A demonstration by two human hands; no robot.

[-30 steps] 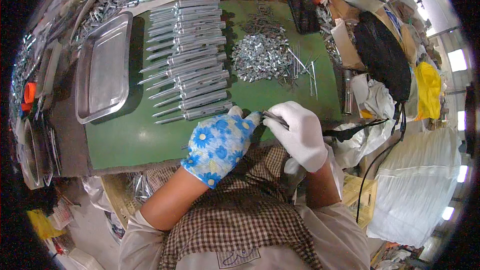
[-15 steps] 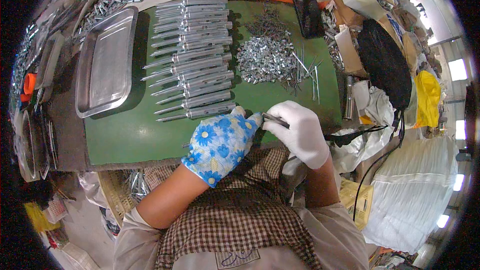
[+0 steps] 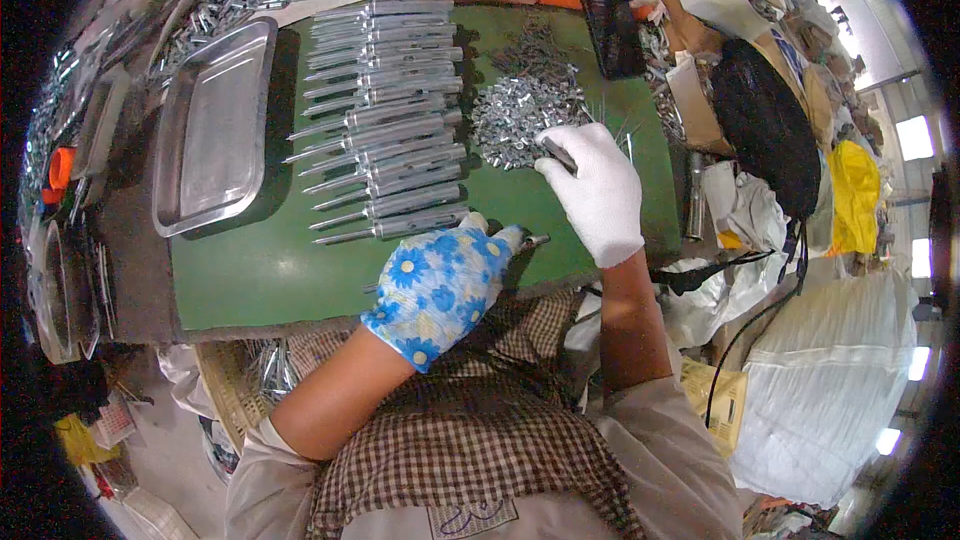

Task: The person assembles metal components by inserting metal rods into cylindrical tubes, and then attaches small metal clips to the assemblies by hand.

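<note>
Pinching small metal piece (image 3: 556, 152) – right hand (image 3: 597, 190) at pile (image 3: 525, 118) | left hand (image 3: 440, 285) grip clenched on metal tool (image 3: 533, 239)

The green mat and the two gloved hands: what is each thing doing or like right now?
Left hand: flower-print glove, closed on a thin metal piece.
Right hand: white glove, fingers at the heap of small metal parts, pinching one.
Long metal pieces: lying in a neat row.
Steel tray: lying flat, nothing in it.
Green mat: flat on the table.
</note>
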